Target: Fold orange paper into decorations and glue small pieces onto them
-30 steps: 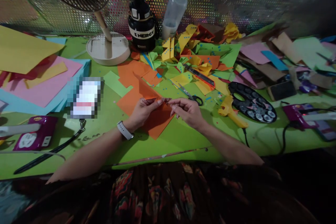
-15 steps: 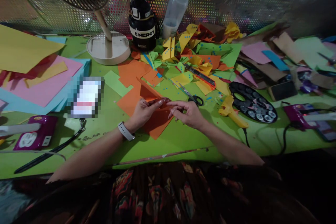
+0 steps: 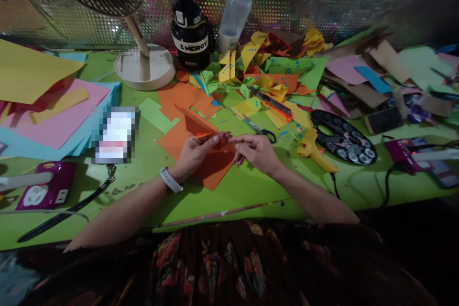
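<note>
A folded piece of orange paper [image 3: 195, 123] rises from between the fingers of my left hand [image 3: 197, 152], which pinches it near its lower edge. My right hand [image 3: 256, 152] is on the other side, its index fingertip meeting the paper's right end close to my left fingertips. Its other fingers are curled, and I cannot make out whether they hold the paper. Beneath both hands lies a flat orange sheet [image 3: 214, 172] on the green table. Black-handled scissors [image 3: 266, 134] rest just beyond my right hand.
A phone [image 3: 115, 136] with a strap lies left, near a purple power socket [image 3: 48, 184]. Paper scraps [image 3: 263, 76] and a box cutter [image 3: 272, 103] are scattered ahead. A yellow glue gun [image 3: 317, 153] and black palette [image 3: 344, 138] sit right. A fan [image 3: 145, 69] and black bottle [image 3: 191, 38] stand behind.
The upright orange paper has tilted slightly left. My right fingers have shifted a little, with the index finger straighter along the paper's end. The whole view has moved slightly.
</note>
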`<move>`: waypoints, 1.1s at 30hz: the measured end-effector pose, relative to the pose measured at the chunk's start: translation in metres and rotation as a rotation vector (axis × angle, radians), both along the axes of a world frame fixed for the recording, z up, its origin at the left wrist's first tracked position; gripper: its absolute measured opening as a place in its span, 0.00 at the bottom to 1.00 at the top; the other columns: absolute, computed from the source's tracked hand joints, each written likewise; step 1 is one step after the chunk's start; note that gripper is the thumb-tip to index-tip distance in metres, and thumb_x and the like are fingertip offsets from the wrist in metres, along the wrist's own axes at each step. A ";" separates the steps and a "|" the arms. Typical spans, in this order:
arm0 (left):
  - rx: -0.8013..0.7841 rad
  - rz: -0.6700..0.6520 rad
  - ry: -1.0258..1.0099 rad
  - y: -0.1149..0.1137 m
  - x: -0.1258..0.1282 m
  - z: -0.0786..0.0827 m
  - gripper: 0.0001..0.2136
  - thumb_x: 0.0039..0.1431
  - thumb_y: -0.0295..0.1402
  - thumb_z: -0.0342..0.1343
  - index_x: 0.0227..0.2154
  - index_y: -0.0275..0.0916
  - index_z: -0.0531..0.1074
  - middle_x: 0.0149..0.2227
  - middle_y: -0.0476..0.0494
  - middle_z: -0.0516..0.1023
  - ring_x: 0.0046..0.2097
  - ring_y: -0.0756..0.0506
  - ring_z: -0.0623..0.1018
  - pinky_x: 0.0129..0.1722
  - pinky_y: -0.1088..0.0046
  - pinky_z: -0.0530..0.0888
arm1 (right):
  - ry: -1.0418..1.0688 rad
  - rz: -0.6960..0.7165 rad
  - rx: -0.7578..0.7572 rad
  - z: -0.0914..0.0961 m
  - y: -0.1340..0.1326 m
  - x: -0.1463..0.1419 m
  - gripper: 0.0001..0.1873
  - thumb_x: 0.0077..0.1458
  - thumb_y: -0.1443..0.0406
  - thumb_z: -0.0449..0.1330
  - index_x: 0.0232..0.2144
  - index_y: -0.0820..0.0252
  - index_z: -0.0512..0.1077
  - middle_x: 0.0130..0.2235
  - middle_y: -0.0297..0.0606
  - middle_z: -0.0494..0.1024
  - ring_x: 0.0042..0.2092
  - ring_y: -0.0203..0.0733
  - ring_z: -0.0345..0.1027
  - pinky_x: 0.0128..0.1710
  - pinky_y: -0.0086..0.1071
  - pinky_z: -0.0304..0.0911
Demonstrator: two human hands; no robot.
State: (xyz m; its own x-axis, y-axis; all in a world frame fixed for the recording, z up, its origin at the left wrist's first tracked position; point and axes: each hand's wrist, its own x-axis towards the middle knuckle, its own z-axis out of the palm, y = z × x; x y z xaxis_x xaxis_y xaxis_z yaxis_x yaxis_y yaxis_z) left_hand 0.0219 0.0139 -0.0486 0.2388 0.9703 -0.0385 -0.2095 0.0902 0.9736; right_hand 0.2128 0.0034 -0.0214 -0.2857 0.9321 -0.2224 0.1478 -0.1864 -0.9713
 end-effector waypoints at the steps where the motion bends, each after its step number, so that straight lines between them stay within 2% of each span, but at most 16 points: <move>1: 0.001 0.000 0.001 0.000 0.000 0.000 0.11 0.56 0.41 0.65 0.37 0.40 0.83 0.45 0.40 0.84 0.48 0.42 0.82 0.52 0.63 0.76 | 0.027 -0.023 -0.010 0.001 0.000 -0.001 0.18 0.50 0.60 0.60 0.40 0.67 0.78 0.20 0.34 0.77 0.20 0.35 0.70 0.22 0.29 0.69; 4: -0.004 0.015 0.016 0.001 0.000 0.001 0.10 0.56 0.41 0.65 0.36 0.41 0.83 0.44 0.40 0.84 0.46 0.43 0.82 0.50 0.65 0.76 | 0.069 -0.071 -0.011 0.003 0.000 0.000 0.16 0.51 0.59 0.61 0.38 0.67 0.77 0.19 0.32 0.76 0.19 0.33 0.69 0.21 0.27 0.68; 8: -0.015 0.047 -0.028 0.001 0.000 0.003 0.11 0.55 0.41 0.66 0.35 0.40 0.83 0.39 0.41 0.85 0.43 0.44 0.81 0.47 0.68 0.75 | 0.094 -0.156 0.046 0.001 0.005 0.004 0.16 0.53 0.59 0.62 0.41 0.65 0.75 0.19 0.30 0.75 0.18 0.32 0.66 0.20 0.26 0.66; 10: -0.031 0.047 -0.057 0.001 0.000 0.003 0.11 0.55 0.42 0.66 0.34 0.39 0.83 0.36 0.42 0.84 0.38 0.46 0.80 0.41 0.71 0.75 | 0.099 -0.105 0.064 -0.004 0.006 0.004 0.16 0.52 0.58 0.64 0.39 0.64 0.75 0.20 0.30 0.75 0.21 0.32 0.67 0.23 0.27 0.67; 13: -0.077 0.034 -0.079 0.000 0.002 0.005 0.10 0.53 0.42 0.67 0.31 0.39 0.83 0.28 0.47 0.82 0.28 0.51 0.75 0.29 0.76 0.72 | 0.110 0.051 0.057 -0.014 0.004 -0.001 0.17 0.48 0.57 0.69 0.36 0.62 0.76 0.26 0.32 0.77 0.27 0.33 0.71 0.28 0.28 0.68; 15: -0.109 0.018 -0.102 -0.001 0.003 0.006 0.10 0.52 0.42 0.68 0.30 0.39 0.83 0.24 0.48 0.79 0.24 0.53 0.72 0.25 0.77 0.69 | 0.130 0.073 0.072 -0.018 0.002 -0.005 0.17 0.48 0.55 0.69 0.35 0.62 0.76 0.28 0.33 0.77 0.29 0.33 0.71 0.30 0.29 0.68; 18: -0.142 -0.016 -0.137 -0.003 0.004 0.005 0.11 0.52 0.42 0.69 0.30 0.39 0.83 0.23 0.48 0.78 0.26 0.51 0.74 0.27 0.76 0.72 | 0.178 0.043 0.098 -0.021 0.000 -0.009 0.16 0.51 0.54 0.67 0.32 0.61 0.77 0.28 0.33 0.78 0.29 0.32 0.71 0.31 0.28 0.69; 24: -0.176 -0.060 -0.179 -0.004 0.003 0.003 0.10 0.54 0.41 0.67 0.33 0.39 0.83 0.32 0.43 0.83 0.31 0.49 0.78 0.34 0.73 0.75 | 0.238 0.054 0.054 -0.016 -0.002 -0.009 0.15 0.51 0.54 0.68 0.30 0.61 0.77 0.27 0.34 0.80 0.28 0.34 0.74 0.32 0.30 0.74; 33: -0.196 -0.059 -0.093 -0.003 0.003 0.005 0.11 0.52 0.44 0.67 0.24 0.43 0.80 0.22 0.49 0.78 0.22 0.51 0.70 0.23 0.71 0.67 | 0.206 0.036 0.009 -0.008 -0.003 -0.011 0.19 0.48 0.50 0.68 0.26 0.60 0.76 0.26 0.35 0.81 0.27 0.36 0.75 0.30 0.33 0.75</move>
